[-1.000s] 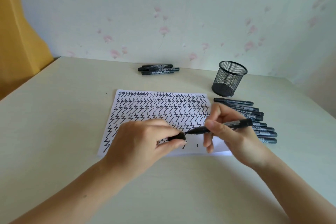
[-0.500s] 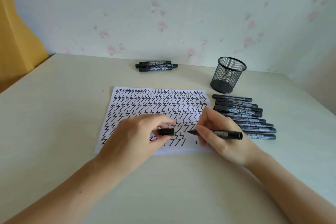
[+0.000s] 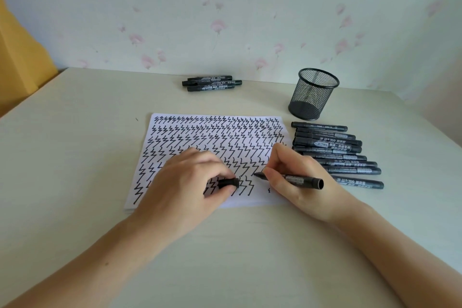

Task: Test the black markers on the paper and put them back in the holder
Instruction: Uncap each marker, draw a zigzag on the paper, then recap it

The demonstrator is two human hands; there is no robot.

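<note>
A white sheet of paper (image 3: 200,132) covered with rows of black zigzag marks lies in the middle of the table. My right hand (image 3: 297,177) grips an uncapped black marker (image 3: 300,179), its tip touching the paper near the lower right. My left hand (image 3: 190,182) rests on the paper and pinches the marker's black cap (image 3: 228,183). Several capped black markers (image 3: 335,152) lie in a row right of the paper. A black mesh holder (image 3: 312,92) stands behind them, empty as far as I can see.
Three more black markers (image 3: 212,83) lie together at the back of the table by the flowered wall. A yellow cloth (image 3: 17,70) hangs past the table's left edge. The cream table (image 3: 75,157) runs to an edge on the right.
My hands have pulled the cap off the marker and moved apart. My right hand has lowered the marker so its tip meets the paper; my left hand keeps the cap.
</note>
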